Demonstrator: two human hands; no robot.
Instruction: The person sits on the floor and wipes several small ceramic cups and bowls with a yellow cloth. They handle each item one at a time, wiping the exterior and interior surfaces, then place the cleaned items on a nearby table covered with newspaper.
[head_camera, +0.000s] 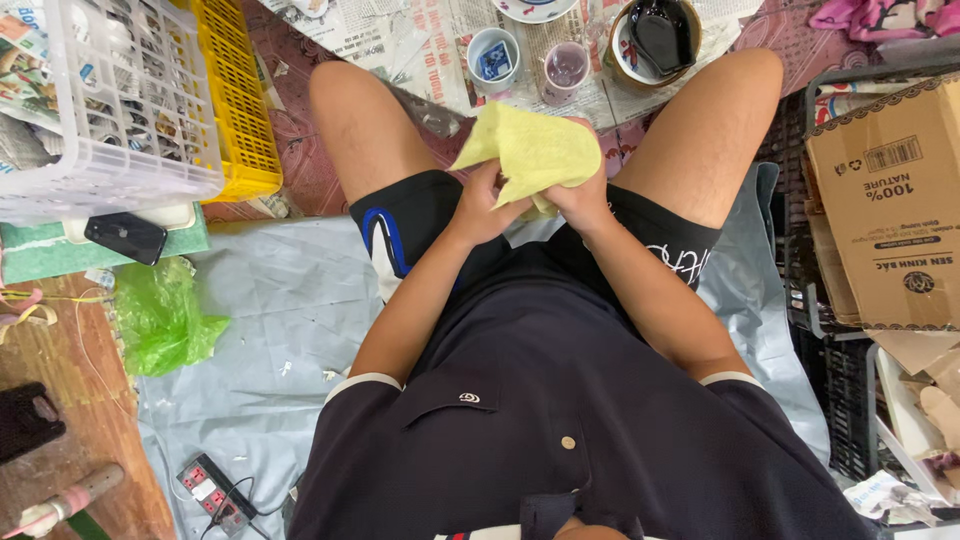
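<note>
Head view, seated on the floor, legs out ahead.

- Ground: grey-blue sheet (260, 330) under the lap, newspaper (420, 40) spread past the knees.
- Right edge: cardboard box (890, 200) on dark crates.
- Upper left: white basket (100, 100) with a yellow crate (240, 100) just beside it. Below them lie a black phone (125, 237) on a green pad and a crumpled green plastic bag (160, 320).
- On the newspaper: brown bowl (622, 62) with a dark item inside, a blue-and-white cup (493, 58) and a small clear cup (566, 68), close together.
- Bottom left: power strip (212, 490).

Work piece: yellow cloth (530, 150), held above the lap between the thighs, one corner pointing toward the cups.

- Left hand (480, 205): fingers closed, pinching the cloth's lower edge.
- Right hand (580, 195): closed into the cloth from beneath and half covered by it. I cannot tell whether anything small is wrapped inside the fold.

Judgement on step: both hands are bunched together in the cloth, which I read as mid-wipe or mid-fold, not a pickup or a set-down.

Judgement on what the next move calls for: the left pinch has to stay firm while the right works inside the fold. The loose corner hangs near the clear cup, so it needs to stay above the rim.
</note>
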